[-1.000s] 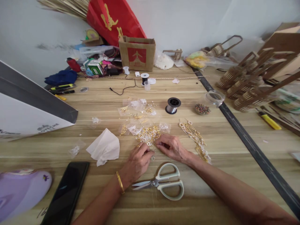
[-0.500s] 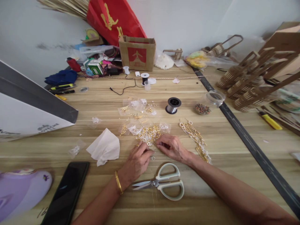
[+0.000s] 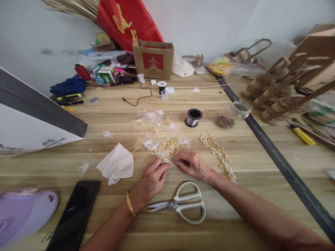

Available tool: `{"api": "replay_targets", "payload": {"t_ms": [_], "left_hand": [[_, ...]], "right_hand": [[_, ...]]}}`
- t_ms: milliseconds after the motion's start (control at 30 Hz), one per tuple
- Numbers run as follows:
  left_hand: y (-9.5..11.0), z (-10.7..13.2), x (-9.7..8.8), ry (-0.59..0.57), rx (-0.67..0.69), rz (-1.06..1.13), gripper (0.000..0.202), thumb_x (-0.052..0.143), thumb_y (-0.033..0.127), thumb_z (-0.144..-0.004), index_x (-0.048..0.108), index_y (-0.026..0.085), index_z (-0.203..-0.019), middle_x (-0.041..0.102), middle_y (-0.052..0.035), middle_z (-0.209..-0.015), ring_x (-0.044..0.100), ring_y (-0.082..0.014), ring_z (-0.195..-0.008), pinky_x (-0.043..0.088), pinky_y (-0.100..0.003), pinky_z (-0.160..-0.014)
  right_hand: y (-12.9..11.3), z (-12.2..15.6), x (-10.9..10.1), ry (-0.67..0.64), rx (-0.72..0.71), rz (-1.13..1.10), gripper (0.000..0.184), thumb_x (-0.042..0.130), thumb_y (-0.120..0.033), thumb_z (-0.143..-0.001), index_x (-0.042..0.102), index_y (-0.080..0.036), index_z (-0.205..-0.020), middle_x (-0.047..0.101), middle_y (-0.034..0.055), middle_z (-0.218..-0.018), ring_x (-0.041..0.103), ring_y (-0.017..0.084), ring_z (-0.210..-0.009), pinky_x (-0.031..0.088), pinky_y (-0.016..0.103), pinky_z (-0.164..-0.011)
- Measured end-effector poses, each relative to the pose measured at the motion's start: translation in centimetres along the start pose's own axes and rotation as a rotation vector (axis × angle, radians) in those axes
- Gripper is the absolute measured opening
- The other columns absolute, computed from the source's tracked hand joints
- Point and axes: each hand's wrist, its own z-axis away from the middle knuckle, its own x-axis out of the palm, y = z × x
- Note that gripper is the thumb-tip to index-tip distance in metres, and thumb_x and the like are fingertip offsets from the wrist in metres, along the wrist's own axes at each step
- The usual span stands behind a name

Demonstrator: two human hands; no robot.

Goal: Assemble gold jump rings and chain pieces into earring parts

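Observation:
A heap of small gold and silver beads (image 3: 165, 149) lies in the middle of the table. At its lower left edge rests my left hand (image 3: 152, 175), thumb and fingers drawn together; whatever they pinch is too small to name. My right hand (image 3: 192, 164) is closed at the lower right edge of the heap, its fingertips bunched and their contents hidden. Between the hands sits a small silver ring charm (image 3: 170, 176), with another ring (image 3: 166, 160) just above it. Scissors (image 3: 180, 204) with pale handles lie slightly open below the hands. Beaded strands (image 3: 218, 157) lie right of my right hand.
A wire spool (image 3: 193, 118) and a jar of dark beads (image 3: 226, 121) stand beyond the heap. Small bags of findings (image 3: 151, 118) lie behind it. To the left are a white tissue (image 3: 117, 164) and a phone (image 3: 74, 214). Small woven baskets (image 3: 274, 101) stand at right.
My left hand has shifted slightly up and left, its thumb drawing away from the ring charm between the hands. My right hand stays put.

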Motion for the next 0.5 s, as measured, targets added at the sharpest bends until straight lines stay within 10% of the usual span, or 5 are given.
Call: {"api": "replay_targets", "payload": {"t_ms": [500], "left_hand": [[0.08,-0.27,-0.09,0.001,0.001,-0.067,0.012,0.054,0.012,-0.084,0.063,0.016,-0.078,0.056,-0.0045,-0.076,0.05,-0.019,-0.08,0.047,-0.036,-0.076]], "right_hand": [[0.57,0.41,0.2,0.054,0.088,-0.043,0.011,0.053,-0.02,-0.088,0.062,-0.016,-0.084,0.063,0.0038,-0.075,0.056,0.014,-0.066,0.042,0.024,-0.06]]}}
